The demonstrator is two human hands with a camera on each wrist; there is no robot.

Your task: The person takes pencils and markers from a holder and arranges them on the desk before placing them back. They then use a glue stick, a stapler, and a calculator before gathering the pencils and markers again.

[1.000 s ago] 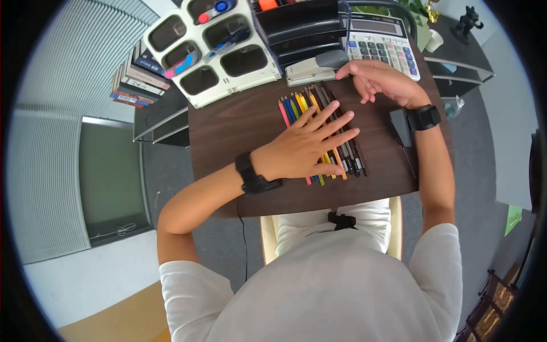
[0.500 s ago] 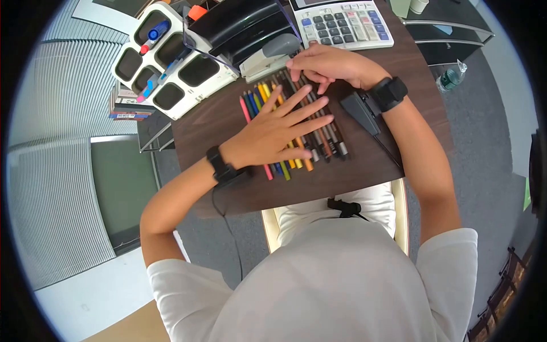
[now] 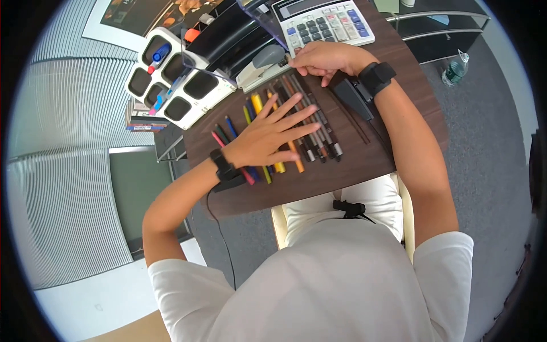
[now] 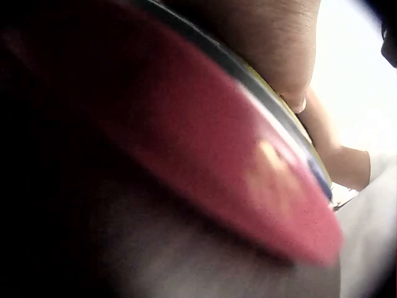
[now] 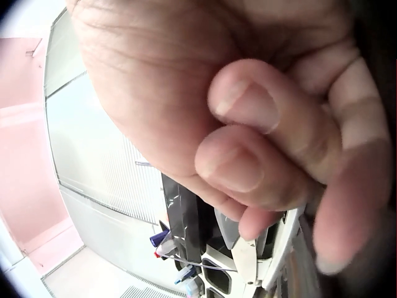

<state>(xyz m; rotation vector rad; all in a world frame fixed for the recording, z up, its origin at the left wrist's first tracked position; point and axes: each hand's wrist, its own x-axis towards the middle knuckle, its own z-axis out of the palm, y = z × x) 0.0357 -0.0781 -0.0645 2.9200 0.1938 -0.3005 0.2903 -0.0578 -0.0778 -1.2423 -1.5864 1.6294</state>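
Observation:
My left hand [image 3: 273, 134] lies palm down with spread fingers over a row of colored pencils. Under its wrist side are a pink pencil [image 3: 249, 175] and a blue pencil [image 3: 229, 125]; a yellow pencil [image 3: 257, 104] and an orange pencil [image 3: 298, 162] show around the fingers. Grey and dark pencils [image 3: 332, 137] lie past the fingertips. Close up in the left wrist view, the pink pencil [image 4: 211, 136] is blurred. Beside the stapler [image 3: 265, 65], my right hand [image 3: 336, 58] hovers near the pencil tips. Its fingers are loosely bent, with nothing between them in the right wrist view.
A white organizer [image 3: 199, 88] with markers stands at the back left, beside a black file rack [image 3: 236, 37]. The calculator [image 3: 327, 25] sits behind the right hand. Under the right wrist is a black device [image 3: 354, 100] with a cable. Thin brown pencils [image 3: 353, 122] lie nearby.
The pencils have spread wider beneath the left hand: pink and blue ones now lie farther left, apart from the others. The right hand stays by the stapler. The head view has shifted.

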